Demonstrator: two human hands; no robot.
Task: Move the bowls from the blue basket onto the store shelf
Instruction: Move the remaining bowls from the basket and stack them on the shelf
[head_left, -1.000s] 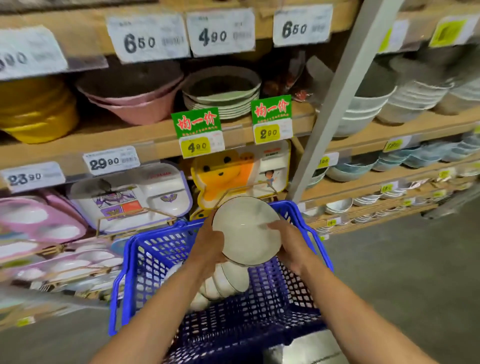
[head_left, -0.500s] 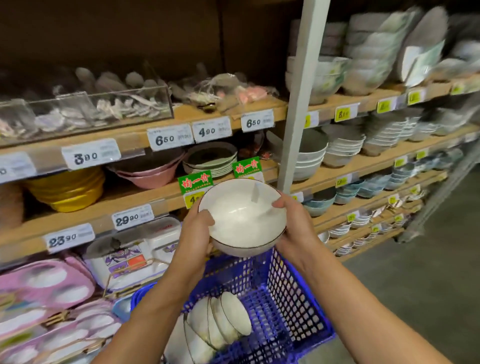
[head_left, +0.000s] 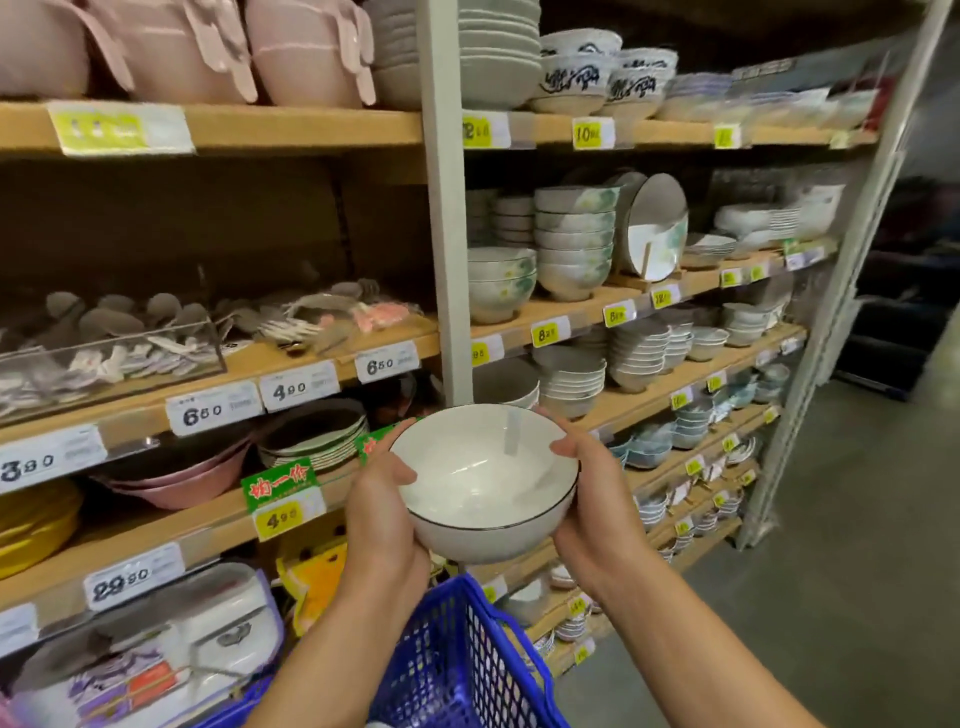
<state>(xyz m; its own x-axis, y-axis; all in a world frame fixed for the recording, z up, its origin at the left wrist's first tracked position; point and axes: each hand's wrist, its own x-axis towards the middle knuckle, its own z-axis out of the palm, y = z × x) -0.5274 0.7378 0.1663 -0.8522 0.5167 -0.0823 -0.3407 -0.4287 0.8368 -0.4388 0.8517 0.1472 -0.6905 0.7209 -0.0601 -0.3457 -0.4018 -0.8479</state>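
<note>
down low, the blue basket (head_left: 467, 670) sits beneath the forearms. just above it, the left hand (head_left: 382, 525) and right hand (head_left: 597, 512) cup a white, dark-rimmed bowl (head_left: 483, 483) upright between them, fingers curled round its sides, thumbs at the rim. beyond, the wooden store shelf (head_left: 576, 313) carries stacked bowls (head_left: 574, 239) and price tags (head_left: 298, 385).

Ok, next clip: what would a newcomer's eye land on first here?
The white bowl with a thin dark rim, gripped at centre frame by the left hand and right hand. Just below sits the blue basket; behind rise wooden shelves crowded with stacked bowls and price tags.
</note>
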